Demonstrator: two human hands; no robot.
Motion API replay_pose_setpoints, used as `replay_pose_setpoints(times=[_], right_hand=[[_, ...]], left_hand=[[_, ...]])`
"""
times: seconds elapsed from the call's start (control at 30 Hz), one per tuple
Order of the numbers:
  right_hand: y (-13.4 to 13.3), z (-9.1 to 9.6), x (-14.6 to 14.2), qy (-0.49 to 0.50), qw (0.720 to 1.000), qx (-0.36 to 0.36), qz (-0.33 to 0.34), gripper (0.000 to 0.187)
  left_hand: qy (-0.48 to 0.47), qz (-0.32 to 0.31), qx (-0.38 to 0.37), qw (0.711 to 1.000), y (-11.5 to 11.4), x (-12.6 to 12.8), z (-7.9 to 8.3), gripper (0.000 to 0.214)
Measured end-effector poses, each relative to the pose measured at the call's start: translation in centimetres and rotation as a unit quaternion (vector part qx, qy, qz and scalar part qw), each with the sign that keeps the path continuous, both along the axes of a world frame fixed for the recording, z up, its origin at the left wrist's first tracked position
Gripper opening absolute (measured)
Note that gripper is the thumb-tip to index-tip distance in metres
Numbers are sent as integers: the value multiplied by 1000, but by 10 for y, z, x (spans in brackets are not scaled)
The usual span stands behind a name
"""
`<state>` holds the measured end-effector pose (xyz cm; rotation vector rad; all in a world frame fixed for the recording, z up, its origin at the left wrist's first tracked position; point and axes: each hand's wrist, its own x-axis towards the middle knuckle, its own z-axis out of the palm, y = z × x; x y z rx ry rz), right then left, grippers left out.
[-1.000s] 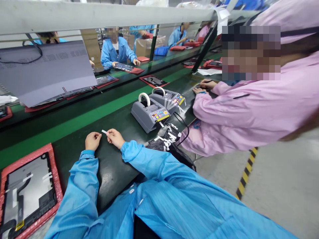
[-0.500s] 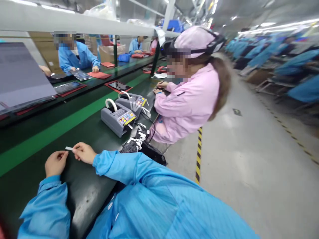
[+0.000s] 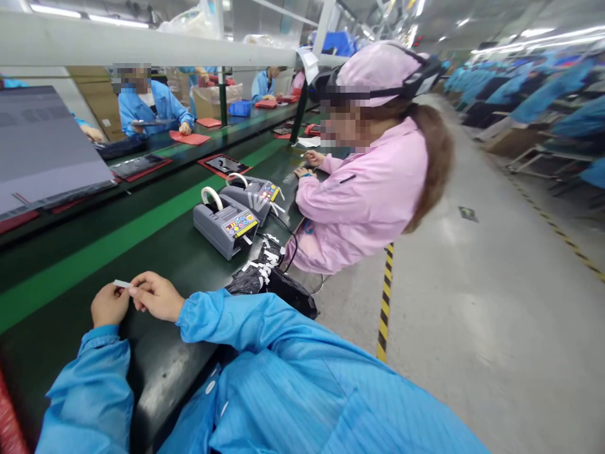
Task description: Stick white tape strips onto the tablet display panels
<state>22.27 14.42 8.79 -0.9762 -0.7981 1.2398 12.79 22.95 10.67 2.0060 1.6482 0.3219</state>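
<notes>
A short white strip of tape [image 3: 121,284] is pinched at its right end between the thumb and fingers of my right hand [image 3: 158,296]. Its far end reaches over my left hand [image 3: 109,305], which is curled closed just beside it. Whatever the left fingers hold, if anything, is hidden. Both hands are close together above the dark green bench [image 3: 184,268]. Beyond them stand two grey tape dispensers, the nearer dispenser [image 3: 222,230] with a white tape roll on top and a short white piece sticking out at its front.
A black bag [image 3: 283,287] covered with white tape scraps hangs at the bench edge. A co-worker in pink [image 3: 363,170] sits at the right. Screen panels on red sheets [image 3: 224,165] lie along the line. A large grey panel [image 3: 42,151] stands at left, red wrap [image 3: 10,416] at lower left.
The tape strip has moved slightly left, over my left hand. My right hand has come closer to the left one. Across the line, a co-worker has lifted a panel.
</notes>
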Motion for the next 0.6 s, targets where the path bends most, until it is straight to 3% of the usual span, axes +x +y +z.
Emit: replay_pose_setpoints(times=[0.13, 0.23, 0.4, 0.6], right_hand=[[-30, 15, 0, -2, 996, 61, 67, 21], [-51, 20, 4, -6, 993, 80, 91, 32], [-64, 17, 12, 8, 994, 61, 92, 53], [-78, 24, 30, 12, 997, 44, 56, 58]], left_hand=[[-12, -22, -13, 1000, 2, -2, -6, 6], [-12, -10, -10, 1000, 4, -3, -10, 13], [-17, 5, 10, 1000, 3, -4, -6, 16], [-30, 21, 13, 999, -8, 1, 8, 21]])
